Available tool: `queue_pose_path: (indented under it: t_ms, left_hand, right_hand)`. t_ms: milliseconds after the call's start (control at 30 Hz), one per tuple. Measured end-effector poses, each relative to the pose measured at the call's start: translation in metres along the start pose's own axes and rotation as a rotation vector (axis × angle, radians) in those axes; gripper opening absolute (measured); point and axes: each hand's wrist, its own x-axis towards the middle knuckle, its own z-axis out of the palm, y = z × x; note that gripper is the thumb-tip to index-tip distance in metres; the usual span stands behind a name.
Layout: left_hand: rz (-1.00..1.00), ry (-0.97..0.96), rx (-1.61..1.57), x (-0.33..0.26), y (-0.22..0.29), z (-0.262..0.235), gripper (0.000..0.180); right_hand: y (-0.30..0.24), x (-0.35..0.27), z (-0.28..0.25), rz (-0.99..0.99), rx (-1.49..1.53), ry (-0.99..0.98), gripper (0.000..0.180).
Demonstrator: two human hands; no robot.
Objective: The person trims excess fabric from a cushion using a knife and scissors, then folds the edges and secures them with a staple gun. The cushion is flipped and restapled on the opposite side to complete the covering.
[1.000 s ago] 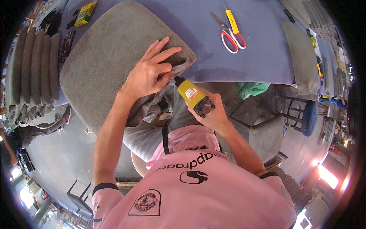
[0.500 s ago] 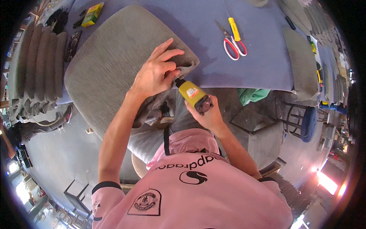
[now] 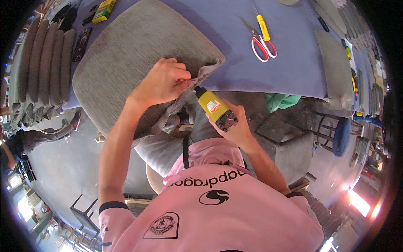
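A grey fabric-covered seat cushion (image 3: pixel 126 59) lies tilted over the near edge of the blue-covered table. Its loose fabric edge (image 3: pixel 205 73) is bunched along the near right side. My left hand (image 3: pixel 166 80) is closed, pinching that edge between thumb and fingers. My right hand (image 3: pixel 236 128) grips a yellow-green staple gun (image 3: pixel 213 106) with a dark cap. The gun's black nose points up at the fabric edge, close to my left fingertips; whether it touches is hard to tell. The gun largely covers my right fingers.
Scissors with red-and-white handles (image 3: pixel 260 49) and a yellow-handled screwdriver (image 3: pixel 263 28) lie on the table (image 3: pixel 294 71). A yellow-green box (image 3: pixel 103 11) is far left. Stacked grey cushions (image 3: pixel 40 67) stand left, with a grey panel (image 3: pixel 333 69) right. A blue-seated stool (image 3: pixel 341 136) stands below.
My left fingers, spread before, have curled in and pulled the fabric edge toward me. The staple gun has shifted slightly right and down from the cushion. The view has moved slightly.
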Motion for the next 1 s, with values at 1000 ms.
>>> queue_pose_path:
  t_ms: [1000]
  left_hand:
    - [-0.031, 0.036, -0.127, -0.018, -0.004, 0.008, 0.029]
  right_hand:
    - [-0.003, -0.012, 0.019, 0.113, -0.012, 0.005, 0.070]
